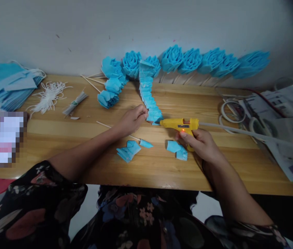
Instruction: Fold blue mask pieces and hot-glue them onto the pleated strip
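My left hand (132, 119) pinches the near end of a long strip of folded blue petals (148, 97) that runs back towards the wall. My right hand (200, 143) grips a yellow hot glue gun (181, 125), its nozzle pointing left at the strip's end, right beside my left fingertips. A thin wooden stick with a blue tip (138, 140) lies on the wooden table (214, 173) just below my left hand. Small piles of folded blue pieces (128, 151) (176, 148) lie between my hands.
Finished blue flowers on sticks (188, 60) lean along the wall. A stack of blue face masks (6, 86), white ear loops (49, 95) and a bundle of wire strips (75, 103) lie at the left. Tape rolls (230, 112) and papers (286, 138) sit right; the gun's cord (239, 131) trails right.
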Available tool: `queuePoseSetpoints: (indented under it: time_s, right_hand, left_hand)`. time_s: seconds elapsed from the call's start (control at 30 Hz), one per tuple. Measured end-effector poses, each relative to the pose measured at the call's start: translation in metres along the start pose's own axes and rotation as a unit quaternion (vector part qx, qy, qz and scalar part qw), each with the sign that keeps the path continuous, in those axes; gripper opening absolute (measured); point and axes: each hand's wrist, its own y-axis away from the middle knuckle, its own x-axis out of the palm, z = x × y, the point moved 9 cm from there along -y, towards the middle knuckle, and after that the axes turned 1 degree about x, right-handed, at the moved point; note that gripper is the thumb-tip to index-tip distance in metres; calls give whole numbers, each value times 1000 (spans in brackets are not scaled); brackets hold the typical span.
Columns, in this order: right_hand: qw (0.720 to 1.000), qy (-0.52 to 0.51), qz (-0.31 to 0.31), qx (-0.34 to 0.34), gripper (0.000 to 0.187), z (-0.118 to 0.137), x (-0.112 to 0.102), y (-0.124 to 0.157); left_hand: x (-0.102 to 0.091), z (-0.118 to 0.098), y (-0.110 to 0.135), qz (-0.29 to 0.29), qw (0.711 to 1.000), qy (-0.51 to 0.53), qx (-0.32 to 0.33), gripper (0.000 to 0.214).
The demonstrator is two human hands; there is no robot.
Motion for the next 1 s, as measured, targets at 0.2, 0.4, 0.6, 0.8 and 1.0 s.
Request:
queuePoseSetpoints:
  time_s: [0.2, 0.4, 0.6, 0.8, 1.0]
  right_hand:
    - [1000, 7, 8, -6, 54, 3, 1, 0]
    - [1000, 30, 4, -7, 55, 2, -1, 1]
    - [999, 32, -11, -5, 55, 0, -6, 2]
    - [999, 44, -10, -8, 54, 2, -9, 3]
    - [999, 51, -13, -12, 53, 0, -14, 4]
  left_hand:
    - [0, 0, 0, 4, 1000, 8, -7, 11]
    - [1, 4, -2, 1, 1000, 10, -8, 11]
    - [0, 3, -2, -1, 1000, 2, -8, 12]
    - [0, 3, -2, -3, 1000, 1, -12, 12]
    - [1, 5, -2, 1, 1000, 2, -6, 11]
